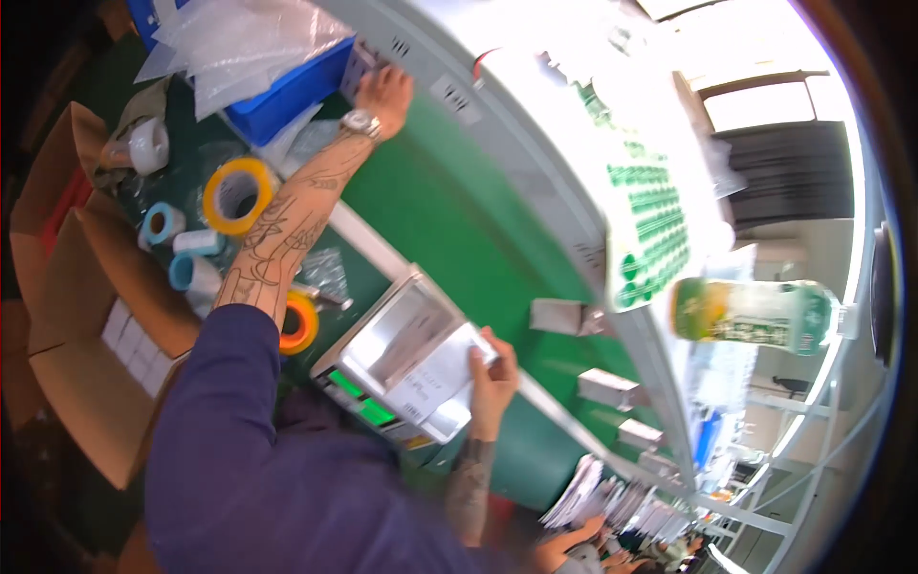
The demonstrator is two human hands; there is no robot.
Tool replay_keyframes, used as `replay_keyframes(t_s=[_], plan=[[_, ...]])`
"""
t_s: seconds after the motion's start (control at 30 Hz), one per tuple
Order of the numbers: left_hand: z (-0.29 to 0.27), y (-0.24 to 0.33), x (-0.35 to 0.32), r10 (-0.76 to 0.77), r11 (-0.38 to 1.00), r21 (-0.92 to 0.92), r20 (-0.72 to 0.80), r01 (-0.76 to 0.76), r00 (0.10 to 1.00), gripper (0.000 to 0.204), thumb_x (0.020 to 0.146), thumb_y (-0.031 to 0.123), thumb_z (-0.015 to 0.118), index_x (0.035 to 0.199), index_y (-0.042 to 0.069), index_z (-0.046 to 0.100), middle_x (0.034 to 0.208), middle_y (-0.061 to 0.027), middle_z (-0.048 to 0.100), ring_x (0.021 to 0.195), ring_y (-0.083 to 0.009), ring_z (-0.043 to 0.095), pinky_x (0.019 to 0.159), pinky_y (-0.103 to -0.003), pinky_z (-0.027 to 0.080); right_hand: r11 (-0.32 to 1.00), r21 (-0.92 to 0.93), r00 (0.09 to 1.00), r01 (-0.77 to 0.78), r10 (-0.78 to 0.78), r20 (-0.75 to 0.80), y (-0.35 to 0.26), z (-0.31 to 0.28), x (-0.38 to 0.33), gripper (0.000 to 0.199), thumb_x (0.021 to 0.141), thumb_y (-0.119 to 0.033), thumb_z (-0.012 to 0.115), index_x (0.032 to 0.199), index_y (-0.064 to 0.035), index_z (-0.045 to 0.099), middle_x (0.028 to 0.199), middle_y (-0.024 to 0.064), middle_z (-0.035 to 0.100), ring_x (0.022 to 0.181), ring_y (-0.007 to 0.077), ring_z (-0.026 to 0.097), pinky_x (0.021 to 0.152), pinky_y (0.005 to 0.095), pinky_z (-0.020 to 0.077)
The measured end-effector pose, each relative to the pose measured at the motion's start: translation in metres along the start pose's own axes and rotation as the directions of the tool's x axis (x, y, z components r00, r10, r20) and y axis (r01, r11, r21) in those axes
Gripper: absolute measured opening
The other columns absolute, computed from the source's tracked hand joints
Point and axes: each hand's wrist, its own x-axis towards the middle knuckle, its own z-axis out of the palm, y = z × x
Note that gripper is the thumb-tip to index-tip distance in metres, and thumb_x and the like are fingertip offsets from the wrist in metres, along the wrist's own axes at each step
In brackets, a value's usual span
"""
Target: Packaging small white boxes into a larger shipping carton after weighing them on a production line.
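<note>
Far out under the shelf, my left hand has its fingers stretched out beside a small pale box; whether it touches the box is unclear. A watch circles that wrist. Closer to me, my right hand pinches the edge of a white printed paper packet. The packet rests over a shiny metal-topped device, which looks like a weighing scale, with two lit green panels on its near side.
On the left stand an open cardboard box, a yellow tape roll and an orange tape roll. A blue bin holds clear plastic bags. Small white boxes line the shelf's underside; a bottle stands above.
</note>
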Motion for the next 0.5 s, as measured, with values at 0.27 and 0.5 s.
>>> replay_keyframes(t_s=[0.27,0.5], plan=[[0.037,-0.036,-0.045,0.153,0.981,-0.11,-0.084,-0.162,0.985,0.023,0.09,0.019,0.048,0.11,0.014,0.057,0.126,-0.0017,0.055,0.108,-0.0159,0.049,0.106,-0.05,0.025,0.914,-0.101,0.919,0.393,-0.394,0.012,-0.029,0.011,-0.029,0.055,0.073,-0.006,0.076,0.123,-0.0038,0.056,0.128,0.0145,0.056,0.131,0.0337,0.043,0.111,0.0427,0.0311],[-0.257,0.08,-0.141,0.337,0.837,-0.495,0.128,-0.234,0.933,0.022,0.076,0.008,0.066,0.097,0.014,0.064,0.093,0.0017,0.061,0.09,-0.0181,0.056,0.099,-0.043,0.03,0.857,-0.137,0.866,0.497,-0.478,0.15,-0.06,0.06,-0.039,0.092,0.071,-0.011,0.078,0.147,-0.0032,0.027,0.147,0.0189,0.034,0.13,0.0346,0.041,0.111,0.0447,0.0292]])
